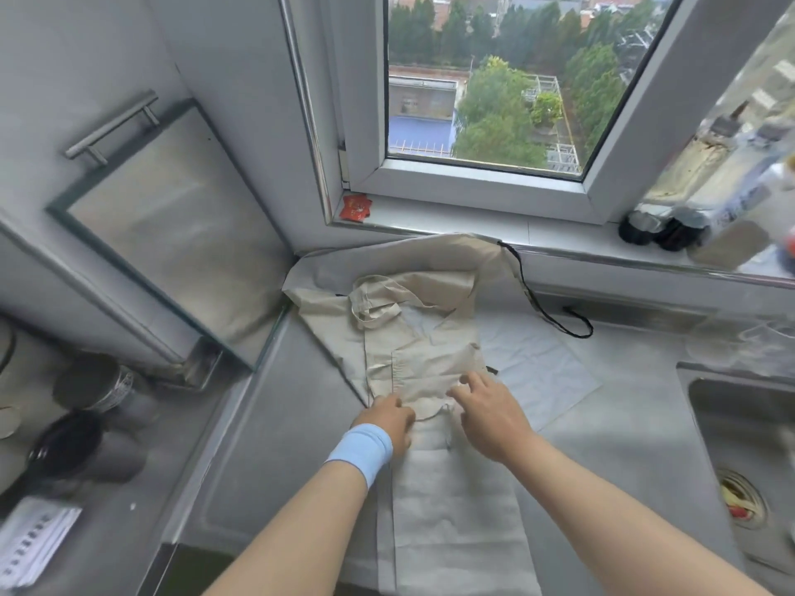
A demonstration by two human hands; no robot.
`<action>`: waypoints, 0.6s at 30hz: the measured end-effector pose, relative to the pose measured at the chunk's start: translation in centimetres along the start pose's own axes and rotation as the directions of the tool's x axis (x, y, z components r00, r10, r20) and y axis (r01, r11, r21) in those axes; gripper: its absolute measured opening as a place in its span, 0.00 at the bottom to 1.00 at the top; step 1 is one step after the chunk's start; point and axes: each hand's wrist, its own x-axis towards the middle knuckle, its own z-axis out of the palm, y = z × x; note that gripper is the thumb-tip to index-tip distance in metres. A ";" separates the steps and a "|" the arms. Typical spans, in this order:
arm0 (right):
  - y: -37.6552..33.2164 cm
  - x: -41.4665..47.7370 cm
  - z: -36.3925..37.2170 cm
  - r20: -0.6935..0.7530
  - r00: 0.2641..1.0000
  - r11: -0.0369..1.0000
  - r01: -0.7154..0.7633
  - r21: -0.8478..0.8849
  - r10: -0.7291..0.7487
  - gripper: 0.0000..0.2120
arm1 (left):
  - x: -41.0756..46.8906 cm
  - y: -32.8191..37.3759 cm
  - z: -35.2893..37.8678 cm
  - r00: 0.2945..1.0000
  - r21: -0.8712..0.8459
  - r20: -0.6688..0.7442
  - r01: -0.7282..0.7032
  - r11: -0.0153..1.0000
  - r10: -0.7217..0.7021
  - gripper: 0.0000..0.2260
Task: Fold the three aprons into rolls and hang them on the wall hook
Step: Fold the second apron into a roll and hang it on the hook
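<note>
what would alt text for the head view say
A person's left hand and right hand touch the near edge of a crumpled beige apron spread on a grey counter. A window is beyond, a sink at right.

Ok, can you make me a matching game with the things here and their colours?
Things:
1. wristband
2. packet on the windowsill
3. cord on the counter
4. apron under the hands

Colours:
A. black
B. beige
C. light blue
D. red

Pairs: 1-C, 2-D, 3-A, 4-B.
</note>
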 end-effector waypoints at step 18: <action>-5.1 -17.5 5.1 0.199 0.956 0.977 0.209 0.052 -0.215 0.40 | -12.1 2.7 9.7 0.984 0.075 -0.046 -0.170 0.983 0.174 0.20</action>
